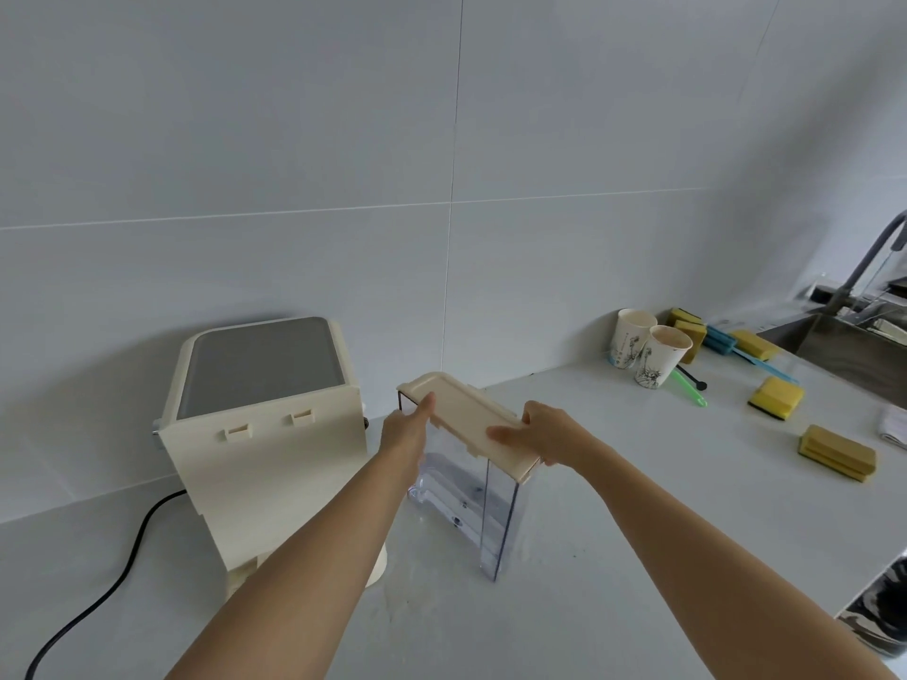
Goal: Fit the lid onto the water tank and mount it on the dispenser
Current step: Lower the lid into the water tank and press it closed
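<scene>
A clear plastic water tank [493, 520] stands upright on the white counter, just right of the cream dispenser [267, 463]. The dispenser shows its back panel with two slots. A cream rectangular lid [464, 409] lies across the tank's top, its near end slightly overhanging. My left hand [407, 427] touches the lid's left long edge with fingers stretched along it. My right hand [545, 434] grips the lid's near right end, thumb on top. The tank looks empty.
A black power cord [105, 591] runs from the dispenser to the front left. Two paper cups [648, 353], several yellow sponges [775, 397] and brushes lie at the right. A sink with a faucet [849, 336] is at the far right.
</scene>
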Action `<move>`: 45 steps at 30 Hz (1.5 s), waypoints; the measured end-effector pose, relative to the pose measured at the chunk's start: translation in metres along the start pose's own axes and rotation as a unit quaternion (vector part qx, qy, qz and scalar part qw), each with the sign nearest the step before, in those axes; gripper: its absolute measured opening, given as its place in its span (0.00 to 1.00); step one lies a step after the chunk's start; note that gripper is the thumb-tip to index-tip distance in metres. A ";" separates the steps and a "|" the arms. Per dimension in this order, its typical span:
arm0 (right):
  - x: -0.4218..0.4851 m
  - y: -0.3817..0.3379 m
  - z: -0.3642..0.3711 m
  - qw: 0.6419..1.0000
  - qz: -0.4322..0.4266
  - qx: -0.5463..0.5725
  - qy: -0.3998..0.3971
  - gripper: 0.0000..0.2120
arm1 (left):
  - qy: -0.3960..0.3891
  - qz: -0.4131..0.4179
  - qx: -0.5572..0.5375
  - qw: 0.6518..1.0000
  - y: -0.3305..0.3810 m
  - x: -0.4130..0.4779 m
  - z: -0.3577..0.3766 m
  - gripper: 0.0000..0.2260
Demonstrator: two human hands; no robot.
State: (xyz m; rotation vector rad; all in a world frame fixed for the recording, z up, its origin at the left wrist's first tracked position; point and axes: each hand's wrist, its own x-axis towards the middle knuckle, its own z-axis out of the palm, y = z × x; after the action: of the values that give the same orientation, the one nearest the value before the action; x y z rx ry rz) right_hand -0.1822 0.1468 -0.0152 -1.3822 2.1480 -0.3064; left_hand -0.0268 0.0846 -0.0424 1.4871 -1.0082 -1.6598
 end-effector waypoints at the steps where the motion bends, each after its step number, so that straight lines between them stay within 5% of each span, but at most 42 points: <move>1: -0.003 -0.002 0.001 1.000 0.000 -0.011 -0.012 0.23 | 0.007 0.008 0.005 1.000 0.001 0.000 0.001 0.17; 6: -0.014 -0.012 0.009 0.998 0.002 0.004 -0.066 0.22 | 0.037 0.049 0.041 0.997 0.003 0.005 0.001 0.13; 16: -0.028 -0.010 0.035 0.960 0.027 0.246 -0.130 0.21 | -0.081 0.135 0.230 0.960 0.011 -0.015 0.004 0.08; 22: -0.023 -0.009 0.023 0.977 0.018 0.159 -0.141 0.24 | -0.128 0.140 0.315 0.930 0.021 -0.019 -0.001 0.07; 27: -0.009 -0.010 0.002 0.992 -0.017 0.115 -0.057 0.25 | -0.128 0.164 0.388 0.898 0.020 -0.027 -0.001 0.17; 30: 0.003 -0.014 -0.004 0.989 -0.055 0.138 -0.005 0.29 | -0.127 0.172 0.405 0.889 0.018 -0.035 0.002 0.14; 45: 0.038 -0.049 0.014 0.993 -0.112 0.003 -0.022 0.24 | -0.070 0.161 0.525 0.833 0.000 -0.043 0.009 0.43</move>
State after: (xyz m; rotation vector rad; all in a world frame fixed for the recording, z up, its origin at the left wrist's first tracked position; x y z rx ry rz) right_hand -0.1484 0.0925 -0.0158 -1.6136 1.9574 -0.3636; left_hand -0.0312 0.1231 -0.0218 1.6589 -2.3425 -0.9482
